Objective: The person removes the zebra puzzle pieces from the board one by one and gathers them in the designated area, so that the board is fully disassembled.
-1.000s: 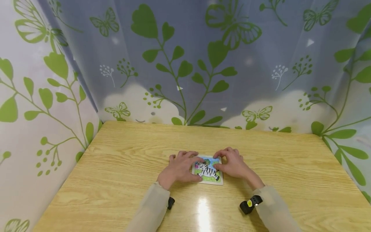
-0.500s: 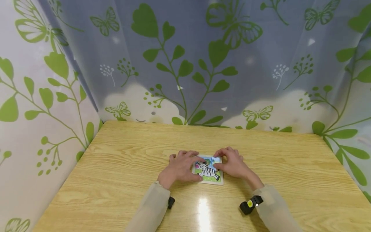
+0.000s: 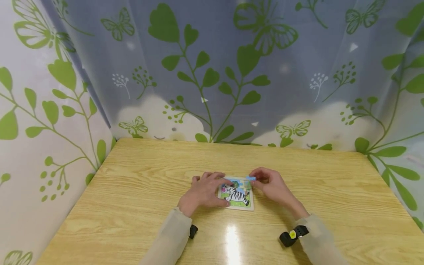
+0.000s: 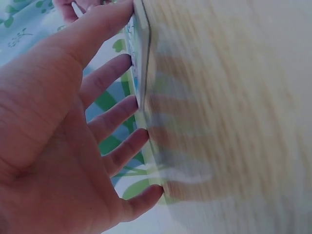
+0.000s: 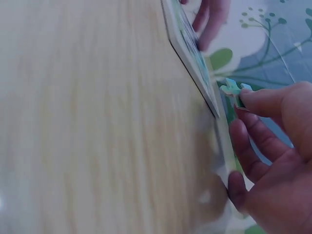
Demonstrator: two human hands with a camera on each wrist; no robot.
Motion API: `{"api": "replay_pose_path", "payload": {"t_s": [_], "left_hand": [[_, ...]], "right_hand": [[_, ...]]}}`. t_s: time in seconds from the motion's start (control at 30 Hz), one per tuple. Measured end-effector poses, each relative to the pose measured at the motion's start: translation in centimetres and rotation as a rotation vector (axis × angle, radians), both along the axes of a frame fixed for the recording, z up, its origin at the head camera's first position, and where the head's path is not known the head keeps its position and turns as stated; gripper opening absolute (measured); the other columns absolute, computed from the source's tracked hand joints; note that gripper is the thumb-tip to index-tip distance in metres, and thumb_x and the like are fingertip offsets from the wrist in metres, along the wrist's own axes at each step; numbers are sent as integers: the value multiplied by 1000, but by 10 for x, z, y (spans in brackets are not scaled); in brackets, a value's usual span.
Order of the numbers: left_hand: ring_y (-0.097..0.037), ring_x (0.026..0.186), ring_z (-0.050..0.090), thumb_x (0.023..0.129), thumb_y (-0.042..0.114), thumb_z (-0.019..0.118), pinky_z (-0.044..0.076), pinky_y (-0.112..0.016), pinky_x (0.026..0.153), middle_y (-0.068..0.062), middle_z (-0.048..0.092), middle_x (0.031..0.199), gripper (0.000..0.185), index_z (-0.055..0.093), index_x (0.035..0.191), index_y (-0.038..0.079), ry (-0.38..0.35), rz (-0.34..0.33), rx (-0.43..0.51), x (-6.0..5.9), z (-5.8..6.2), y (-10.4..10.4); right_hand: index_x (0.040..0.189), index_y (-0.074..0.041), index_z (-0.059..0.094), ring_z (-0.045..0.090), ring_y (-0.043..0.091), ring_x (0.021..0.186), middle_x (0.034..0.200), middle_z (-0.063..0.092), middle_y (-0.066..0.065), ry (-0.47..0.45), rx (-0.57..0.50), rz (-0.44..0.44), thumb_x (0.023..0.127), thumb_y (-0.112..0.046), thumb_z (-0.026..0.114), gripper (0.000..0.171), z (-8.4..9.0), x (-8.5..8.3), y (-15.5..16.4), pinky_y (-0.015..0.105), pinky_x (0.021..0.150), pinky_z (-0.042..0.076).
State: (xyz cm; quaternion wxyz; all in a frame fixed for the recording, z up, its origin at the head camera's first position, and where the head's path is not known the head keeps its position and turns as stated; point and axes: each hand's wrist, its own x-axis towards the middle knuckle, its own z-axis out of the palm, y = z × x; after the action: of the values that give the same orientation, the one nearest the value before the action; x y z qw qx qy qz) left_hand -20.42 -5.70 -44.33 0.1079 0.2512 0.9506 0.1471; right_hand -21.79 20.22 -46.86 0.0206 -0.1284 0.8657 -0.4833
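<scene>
Green leaves and butterflies all over the pale printed curtain that wraps the back and sides of what I'm watching, so that's the biggest thing on my feed. Below it sits the light wooden table with a glossy glare spot near the front edge. Roughly in the middle of it lies the small square zebra jigsaw puzzle in its pale tray, flat on the wood. The left hand rests on the puzzle's left side, fingers fairly straight and spread, pressing the tray down rather than gripping it; the left wrist view shows the fingertips laid against the board's edge and face. The right hand sits just at the puzzle's far right corner, and its thumb and forefinger pinch a tiny light blue jigsaw piece, held just above that corner; from the right wrist camera the piece looks clear of the tray, close beside its edge. Both arms wear beige sleeves, with a small black wrist camera with a yellow dot strapped on the right one.
</scene>
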Motion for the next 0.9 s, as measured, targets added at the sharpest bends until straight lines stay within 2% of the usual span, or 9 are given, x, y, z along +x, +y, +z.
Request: {"api": "replay_pose_path", "payload": {"t_s": [0.3, 0.4, 0.6, 0.9], "left_hand": [[-30, 135, 31, 80, 56, 67, 29, -59, 95, 4, 31, 152, 60, 48, 134, 40, -25, -15, 26, 1, 1, -3], [-30, 132, 33, 80, 54, 67, 29, -57, 94, 4, 34, 150, 57, 50, 133, 39, -19, -15, 57, -1, 1, -2], [-23, 116, 43, 81, 55, 67, 34, -53, 91, 3, 45, 134, 52, 54, 129, 39, 0, -37, 118, -4, -2, 0], [-23, 108, 44, 75, 57, 71, 30, -46, 83, 2, 45, 130, 56, 55, 127, 43, -38, -15, 96, -8, -4, 1]], "right_hand": [[111, -15, 62, 62, 27, 77, 95, 67, 10, -17, 4, -68, 91, -19, 64, 20, 9, 2, 37, 30, 57, 50], [112, -15, 62, 63, 27, 78, 97, 65, 11, -32, 4, -89, 92, -20, 62, 21, 8, 3, 47, 32, 57, 51], [113, -15, 62, 66, 23, 77, 98, 62, 12, -54, 17, -94, 92, -24, 62, 23, 1, 2, 60, 32, 56, 52], [107, -11, 65, 65, 19, 76, 91, 64, 11, 3, 107, -104, 88, -15, 67, 20, 1, -13, 68, 28, 57, 51]]}}
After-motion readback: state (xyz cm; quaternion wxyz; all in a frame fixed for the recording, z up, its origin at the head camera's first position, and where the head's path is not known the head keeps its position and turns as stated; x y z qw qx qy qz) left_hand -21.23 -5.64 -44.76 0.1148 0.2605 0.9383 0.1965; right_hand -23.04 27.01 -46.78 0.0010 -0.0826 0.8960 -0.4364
